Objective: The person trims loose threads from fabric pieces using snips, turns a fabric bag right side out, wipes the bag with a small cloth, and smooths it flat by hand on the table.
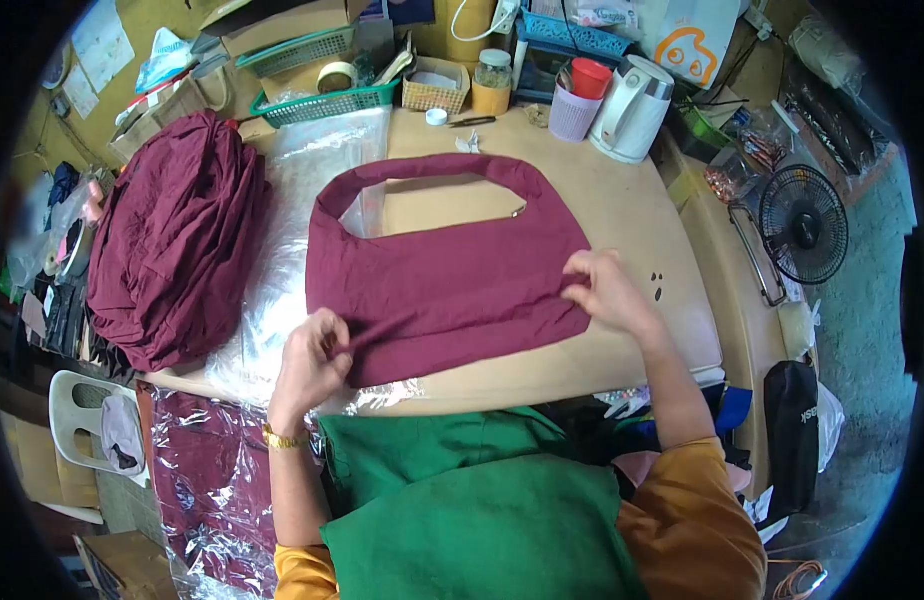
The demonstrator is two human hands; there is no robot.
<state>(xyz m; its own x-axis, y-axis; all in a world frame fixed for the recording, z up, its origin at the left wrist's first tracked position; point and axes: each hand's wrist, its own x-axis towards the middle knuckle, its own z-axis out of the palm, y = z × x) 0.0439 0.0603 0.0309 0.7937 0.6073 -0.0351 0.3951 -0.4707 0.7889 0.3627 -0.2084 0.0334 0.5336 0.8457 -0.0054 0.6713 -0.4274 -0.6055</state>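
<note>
A maroon fabric shoulder bag (442,275) lies flat on the table, its strap looped toward the far side and a zipper along its upper edge. My left hand (315,360) pinches the bag's near left side, and creases run from the fingers across the cloth. At the right side edge, my right hand (604,287) grips the fabric between thumb and fingers. To the left is a large heap of maroon cloth (177,240), and clear plastic sheets (292,220) lie between it and the bag, partly under the bag.
Along the table's (632,220) back stand a green basket (327,100), a jar (491,85), a lilac cup (574,112) and a white electric kettle (634,110). A black fan (802,225) is at the right. Plastic-wrapped maroon items (217,480) lie below the table's front left edge.
</note>
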